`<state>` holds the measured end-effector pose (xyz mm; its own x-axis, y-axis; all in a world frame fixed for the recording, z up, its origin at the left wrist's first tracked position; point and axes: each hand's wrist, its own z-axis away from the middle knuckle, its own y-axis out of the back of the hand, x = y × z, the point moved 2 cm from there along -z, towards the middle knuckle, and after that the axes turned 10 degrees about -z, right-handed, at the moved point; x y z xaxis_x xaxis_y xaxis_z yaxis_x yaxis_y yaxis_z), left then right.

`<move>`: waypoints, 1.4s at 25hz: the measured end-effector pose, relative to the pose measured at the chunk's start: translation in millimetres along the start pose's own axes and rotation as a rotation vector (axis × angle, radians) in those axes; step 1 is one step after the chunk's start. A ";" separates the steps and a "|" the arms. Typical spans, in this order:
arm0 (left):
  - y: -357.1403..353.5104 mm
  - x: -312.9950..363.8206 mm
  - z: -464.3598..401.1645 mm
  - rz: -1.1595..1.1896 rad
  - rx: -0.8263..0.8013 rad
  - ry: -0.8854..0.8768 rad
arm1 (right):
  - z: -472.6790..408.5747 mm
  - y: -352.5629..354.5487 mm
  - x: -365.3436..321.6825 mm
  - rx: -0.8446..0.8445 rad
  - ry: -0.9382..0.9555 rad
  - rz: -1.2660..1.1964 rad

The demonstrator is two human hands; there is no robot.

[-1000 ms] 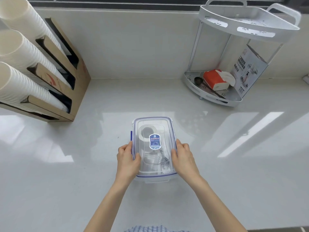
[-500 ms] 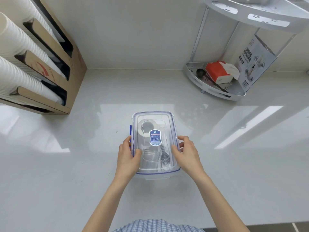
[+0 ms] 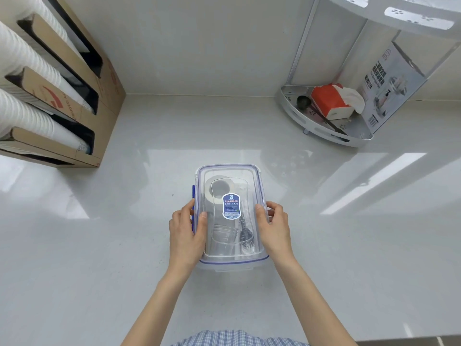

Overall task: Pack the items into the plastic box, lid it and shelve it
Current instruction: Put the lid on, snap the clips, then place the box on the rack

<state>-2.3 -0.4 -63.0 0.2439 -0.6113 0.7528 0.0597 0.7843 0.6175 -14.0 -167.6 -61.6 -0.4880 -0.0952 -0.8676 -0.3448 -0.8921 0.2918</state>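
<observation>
A clear plastic box (image 3: 230, 267) with a blue-trimmed lid (image 3: 228, 171) rests on the white counter, lid on top and a blue label (image 3: 231, 206) at its middle. Through the lid I see a roll of tape (image 3: 216, 189), a clear cup (image 3: 223, 239) and a dark utensil (image 3: 245, 233). My left hand (image 3: 185, 231) grips the box's left side, thumb on the lid. My right hand (image 3: 273, 227) holds the right side, fingers curled over the side clip.
A cardboard holder (image 3: 82, 96) with stacks of white paper cups stands at the back left. At the back right is a white corner shelf (image 3: 321, 128) holding a red tissue pack (image 3: 329, 101), a ladle and a printed box (image 3: 391, 86).
The view has tilted down and moved closer. My hands have shifted slightly along the box's sides, and the right hand's fingers now wrap the right clip.
</observation>
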 end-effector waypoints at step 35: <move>-1.6 2.0 0.0 0.057 0.048 0.125 | 4.0 -3.7 -9.4 0.001 0.205 0.235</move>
<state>-1.9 -2.9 -62.5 0.3640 -0.5460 0.7546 -0.0032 0.8095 0.5872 -11.3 -161.6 -52.9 -0.3822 -0.3860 -0.8396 -0.2429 -0.8347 0.4942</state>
